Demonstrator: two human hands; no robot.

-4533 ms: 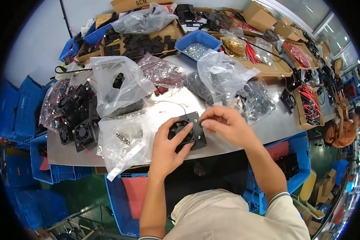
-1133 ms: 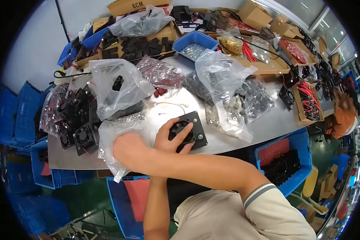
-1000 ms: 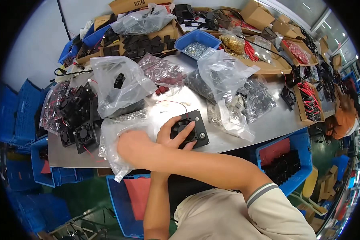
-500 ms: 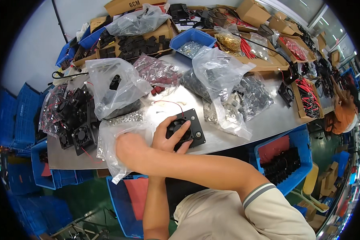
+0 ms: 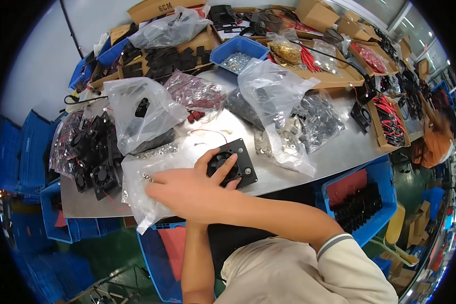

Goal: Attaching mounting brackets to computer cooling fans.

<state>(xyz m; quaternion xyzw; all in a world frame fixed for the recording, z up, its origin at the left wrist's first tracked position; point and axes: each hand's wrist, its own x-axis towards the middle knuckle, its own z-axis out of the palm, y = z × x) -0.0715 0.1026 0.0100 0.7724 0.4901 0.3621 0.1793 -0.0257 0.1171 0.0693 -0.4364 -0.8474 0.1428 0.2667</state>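
A small black fan (image 5: 234,175) on a square black plate lies on the metal table, its thin red wire curving away behind it. My left hand (image 5: 219,166) grips it from above, fingers spread over the plate. Metal nuts, two of them visible in this corner, are set in the plate's right side. Crossing over my left arm, my right hand (image 5: 175,190) is closed at the mouth of a clear plastic bag (image 5: 137,169). Several small shiny nuts (image 5: 147,177) show at its fingertips; the palm side is hidden.
More black fans (image 5: 101,172) are piled at the left. Plastic bags of parts (image 5: 276,96) and a blue bin (image 5: 261,50) of small hardware stand farther back. Blue crates (image 5: 385,202) sit below the table's front edge. A person in orange (image 5: 437,144) is at the far right.
My right hand has lifted slightly out of the clear bag and shifted right, and small nuts now show at its fingertips. My left hand stays on the fan.
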